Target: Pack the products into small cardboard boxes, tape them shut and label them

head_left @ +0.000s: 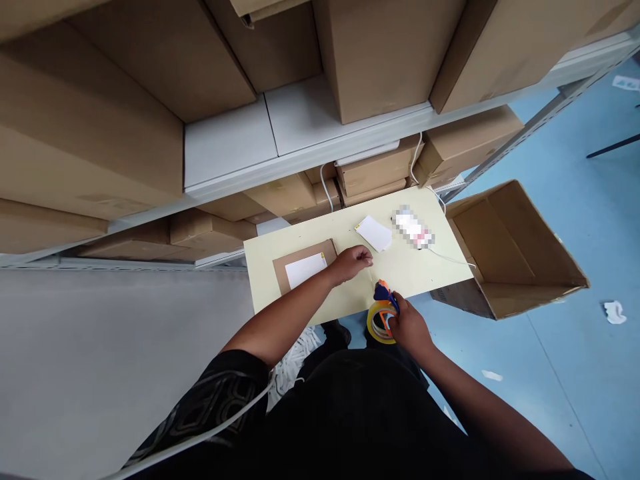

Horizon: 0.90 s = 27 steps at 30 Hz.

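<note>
From my end of the feed, my right hand is wrapped around the tape dispenser, which I hold at the near edge of the counter, right of its middle, with the tape roll hanging past that edge. My left hand is over the counter, fingers curled in; I cannot tell whether they pinch anything. Just beside it, toward the left edge, lies a piece of brown cardboard with a white sheet on it. White cards sit nearer the far edge.

I'd expect the dispenser to be light but weighted toward its roll, with a stiff plastic frame. I would keep hold of the frame, clear of the cutting end. The cardboard should be light and fairly stiff, best steadied by its edges; the sheet looks thin and could slide.
</note>
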Each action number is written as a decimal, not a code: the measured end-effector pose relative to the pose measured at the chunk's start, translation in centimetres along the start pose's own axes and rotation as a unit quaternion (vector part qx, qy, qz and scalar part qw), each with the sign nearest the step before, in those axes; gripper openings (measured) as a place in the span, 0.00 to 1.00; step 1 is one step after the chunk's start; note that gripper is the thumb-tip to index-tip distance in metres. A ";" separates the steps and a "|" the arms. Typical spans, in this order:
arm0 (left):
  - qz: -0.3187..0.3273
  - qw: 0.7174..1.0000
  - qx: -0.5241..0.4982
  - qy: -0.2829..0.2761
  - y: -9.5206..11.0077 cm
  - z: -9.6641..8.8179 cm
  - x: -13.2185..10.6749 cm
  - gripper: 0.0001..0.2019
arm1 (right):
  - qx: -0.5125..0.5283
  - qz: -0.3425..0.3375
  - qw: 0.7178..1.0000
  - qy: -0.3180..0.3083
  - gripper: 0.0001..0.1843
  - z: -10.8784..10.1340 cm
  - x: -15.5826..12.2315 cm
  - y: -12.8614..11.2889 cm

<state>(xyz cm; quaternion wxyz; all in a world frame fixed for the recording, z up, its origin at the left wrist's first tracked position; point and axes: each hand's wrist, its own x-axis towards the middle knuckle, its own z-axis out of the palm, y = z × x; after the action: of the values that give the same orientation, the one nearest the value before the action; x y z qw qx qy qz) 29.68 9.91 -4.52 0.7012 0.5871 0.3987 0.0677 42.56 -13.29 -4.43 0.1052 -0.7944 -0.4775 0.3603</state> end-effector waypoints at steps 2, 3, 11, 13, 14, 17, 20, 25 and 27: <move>0.024 0.998 0.042 -0.041 0.7 -1.2 1.1 0.06 | 0.015 0.019 1.000 -0.005 0.37 0.0 0.7 0.0; 0.024 0.996 0.057 -0.070 1.1 -1.8 1.6 0.05 | 0.025 0.030 0.999 -0.009 0.37 0.0 1.1 0.0; -0.121 0.985 0.033 -0.116 3.3 -5.4 3.5 0.05 | 0.068 0.063 0.996 -0.013 0.37 0.3 3.2 -0.6; -0.139 0.982 0.062 -0.111 3.2 -5.5 3.8 0.08 | 0.063 0.055 0.996 -0.003 0.37 0.6 3.2 -0.7; -0.145 0.978 0.103 -0.111 3.2 -5.4 4.0 0.08 | 0.060 0.052 0.997 0.001 0.37 0.7 3.1 -0.8; -0.137 0.934 0.308 -0.120 3.1 -5.0 4.8 0.07 | 0.038 0.049 0.998 -0.005 0.37 1.1 3.2 -1.2; -0.080 0.856 0.490 -0.145 2.8 -4.2 5.7 0.17 | 0.003 0.053 0.998 -0.033 0.38 1.8 3.7 -1.9; -0.072 0.777 0.603 -0.166 1.2 -2.8 6.3 0.14 | -0.040 0.050 0.995 -0.071 0.40 4.0 5.3 -3.5; -0.077 0.761 0.628 -0.146 0.6 -2.6 6.2 0.11 | -0.040 0.032 0.995 -0.086 0.39 4.9 5.6 -4.1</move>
<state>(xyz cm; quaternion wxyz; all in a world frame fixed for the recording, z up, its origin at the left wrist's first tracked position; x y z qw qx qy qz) 32.39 15.59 -6.90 0.2282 0.8660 0.2883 -0.3388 38.03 -7.32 -8.49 0.0202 -0.7788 -0.4731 0.4113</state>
